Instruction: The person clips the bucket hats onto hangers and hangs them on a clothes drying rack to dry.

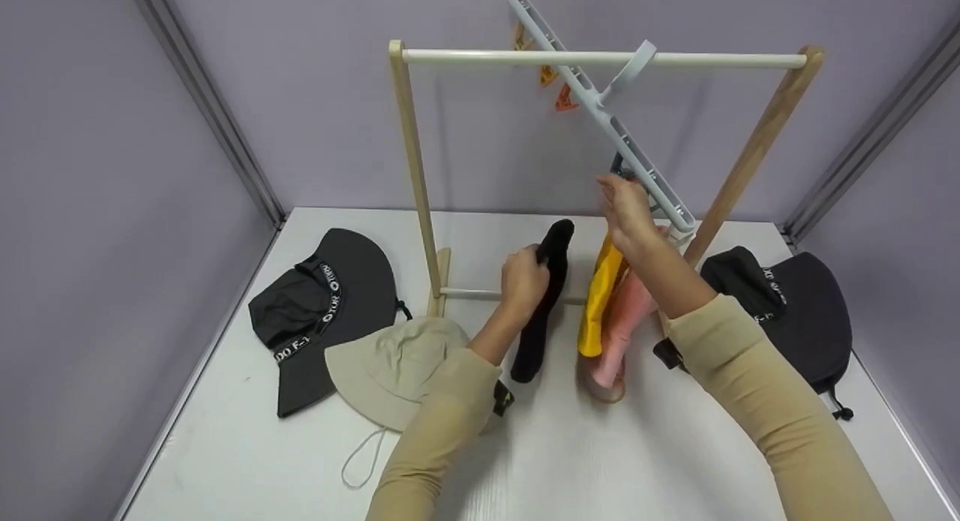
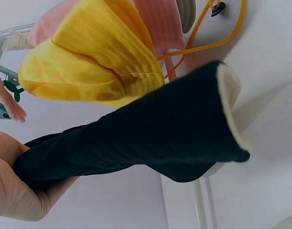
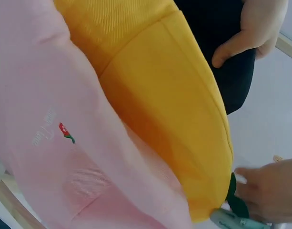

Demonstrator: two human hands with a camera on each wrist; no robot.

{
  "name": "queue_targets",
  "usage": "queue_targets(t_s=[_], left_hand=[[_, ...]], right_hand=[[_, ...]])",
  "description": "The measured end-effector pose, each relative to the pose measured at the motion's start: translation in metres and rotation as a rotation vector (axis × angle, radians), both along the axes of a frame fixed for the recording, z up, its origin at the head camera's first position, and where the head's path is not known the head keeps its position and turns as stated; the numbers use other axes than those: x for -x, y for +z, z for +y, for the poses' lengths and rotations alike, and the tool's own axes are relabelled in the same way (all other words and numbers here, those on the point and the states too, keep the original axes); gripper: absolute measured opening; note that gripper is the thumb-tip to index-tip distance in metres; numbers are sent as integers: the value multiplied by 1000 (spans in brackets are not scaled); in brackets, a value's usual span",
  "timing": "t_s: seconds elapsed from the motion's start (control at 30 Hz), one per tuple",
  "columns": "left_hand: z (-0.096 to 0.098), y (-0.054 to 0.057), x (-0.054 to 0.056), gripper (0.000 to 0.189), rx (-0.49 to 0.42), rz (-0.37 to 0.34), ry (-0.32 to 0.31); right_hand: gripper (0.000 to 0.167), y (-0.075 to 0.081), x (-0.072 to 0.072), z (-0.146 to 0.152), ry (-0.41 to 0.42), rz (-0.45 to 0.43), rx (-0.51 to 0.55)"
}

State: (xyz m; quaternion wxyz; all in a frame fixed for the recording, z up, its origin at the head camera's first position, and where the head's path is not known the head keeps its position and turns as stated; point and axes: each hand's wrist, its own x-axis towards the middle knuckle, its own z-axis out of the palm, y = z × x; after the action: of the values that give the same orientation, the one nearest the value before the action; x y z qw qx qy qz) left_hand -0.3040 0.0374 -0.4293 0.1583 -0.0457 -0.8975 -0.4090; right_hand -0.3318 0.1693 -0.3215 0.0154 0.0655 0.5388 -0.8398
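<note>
My left hand (image 1: pixel 523 279) grips a black hat (image 1: pixel 551 281), folded narrow, in front of the rack; its pale lining shows at the brim in the left wrist view. My right hand (image 1: pixel 628 210) is raised under the grey hanger (image 1: pixel 600 109), its fingers at a green clip (image 3: pixel 238 220). How far that clip stands open is hidden. Beside it hang a yellow hat (image 1: pixel 600 303) and a pink hat (image 1: pixel 626 318) with a small red flower embroidered on it (image 3: pixel 65 132). The hanger's hook lies over the rack's white bar (image 1: pixel 480 57).
Orange and yellow clips (image 1: pixel 566 97) dangle at the hanger's far end. A black cap (image 1: pixel 330 311) and a beige bucket hat (image 1: pixel 405 363) lie on the white table (image 1: pixel 225 446) at left. Another black hat (image 1: pixel 802 311) lies at right, beyond the wooden rack leg (image 1: pixel 757 154).
</note>
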Motion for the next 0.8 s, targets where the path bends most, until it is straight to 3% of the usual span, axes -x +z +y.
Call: queue_targets(t_s=[0.33, 0.47, 0.57, 0.7, 0.8], left_hand=[[3, 2, 0, 12, 2, -14, 0], [5, 2, -1, 12, 1, -19, 0], [6, 2, -1, 11, -9, -16, -7], [8, 2, -1, 11, -18, -9, -16], [11, 3, -1, 11, -26, -18, -21]], right_hand=[[43, -20, 4, 2, -279, 228, 117], [19, -29, 4, 2, -378, 313, 211], [12, -34, 3, 4, -379, 351, 264], [16, -39, 4, 10, -334, 422, 323], [19, -40, 6, 14, -303, 468, 425]])
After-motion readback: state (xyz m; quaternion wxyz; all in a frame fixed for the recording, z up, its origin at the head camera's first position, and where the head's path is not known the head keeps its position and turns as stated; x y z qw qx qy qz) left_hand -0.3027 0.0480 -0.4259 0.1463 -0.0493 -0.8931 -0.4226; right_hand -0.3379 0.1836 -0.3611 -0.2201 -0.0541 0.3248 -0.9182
